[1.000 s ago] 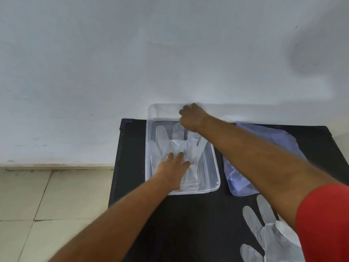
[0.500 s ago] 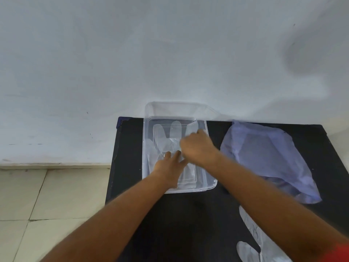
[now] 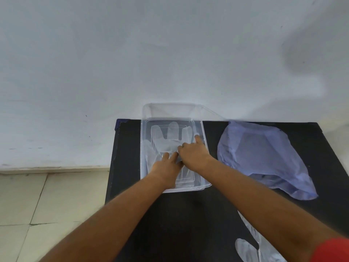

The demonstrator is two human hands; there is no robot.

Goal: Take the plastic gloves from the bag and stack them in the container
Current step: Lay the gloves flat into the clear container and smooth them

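A clear plastic container [image 3: 204, 144] stands on the black table, its lid tilted up against the wall behind. Translucent plastic gloves [image 3: 170, 137] lie flat inside it, fingers pointing away from me. My left hand [image 3: 167, 170] rests palm down on the cuff end of the gloves. My right hand [image 3: 194, 153] lies beside it, fingers spread and pressing on the gloves' palm area. The bluish plastic bag [image 3: 264, 157] lies flat to the right of the container. Another clear glove [image 3: 251, 244] lies on the table near the front right, partly hidden by my right arm.
The black table [image 3: 188, 214] ends at its left edge [image 3: 111, 167], with a tiled floor [image 3: 47, 201] below. A pale wall [image 3: 151, 53] rises directly behind the container and its lid [image 3: 170, 110].
My right hand has come back from the container's far rim and now presses on the gloves beside my left hand. The left hand has stayed put.
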